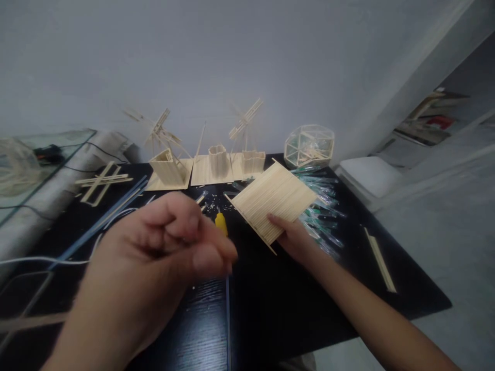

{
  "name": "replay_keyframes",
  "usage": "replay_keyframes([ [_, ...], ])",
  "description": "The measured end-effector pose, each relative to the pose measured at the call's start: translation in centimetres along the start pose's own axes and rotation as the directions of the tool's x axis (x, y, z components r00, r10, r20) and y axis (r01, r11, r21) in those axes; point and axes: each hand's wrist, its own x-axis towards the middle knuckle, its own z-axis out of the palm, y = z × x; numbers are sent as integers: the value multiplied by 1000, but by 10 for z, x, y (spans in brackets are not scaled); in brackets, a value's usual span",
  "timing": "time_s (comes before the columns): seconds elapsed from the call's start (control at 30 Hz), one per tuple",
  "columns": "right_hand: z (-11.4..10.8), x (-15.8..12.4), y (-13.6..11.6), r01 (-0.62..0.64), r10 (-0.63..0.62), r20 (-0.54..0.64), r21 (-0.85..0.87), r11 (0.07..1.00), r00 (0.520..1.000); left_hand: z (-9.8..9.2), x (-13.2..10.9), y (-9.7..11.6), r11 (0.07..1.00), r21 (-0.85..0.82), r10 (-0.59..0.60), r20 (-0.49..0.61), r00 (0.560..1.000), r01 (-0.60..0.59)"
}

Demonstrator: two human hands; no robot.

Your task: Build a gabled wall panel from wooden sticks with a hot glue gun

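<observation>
Pinching stick panel [278, 196] in right hand [293, 236], could crack it by overpressing. With left hand [162, 252] pressed together, cannot tell if holding anything.

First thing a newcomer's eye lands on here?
Probably the left hand, large in the left foreground with thumb and fingers drawn together. Next, the pale slatted wooden panel in the right hand, tilted over the black table. Behind them, a faceted frame stands at the table's back right, near the wall.
</observation>
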Motion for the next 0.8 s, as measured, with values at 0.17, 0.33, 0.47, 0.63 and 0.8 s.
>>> replay_keyframes([
  [0.17,2,-1,-2,-2,1,25,32,1000,1000,23,15,19,995,-68,73,-42,996,-76],
  [0.33,1,0,-2,-18,18,4,25,1000,1000,19,20,16,994,-86,57,-57,997,-61],
  [0.47,0,0,-2,-13,13,8,15,1000,1000,20,18,16,994,-98,48,-47,998,-53],
  [0.63,2,0,-3,-31,31,-2,8,999,1000,18,18,15,992,-54,116,14,993,-115],
  [0.8,2,-1,-4,26,-24,37,-33,999,999,19,10,-4,912,283,277,109,955,-297],
])
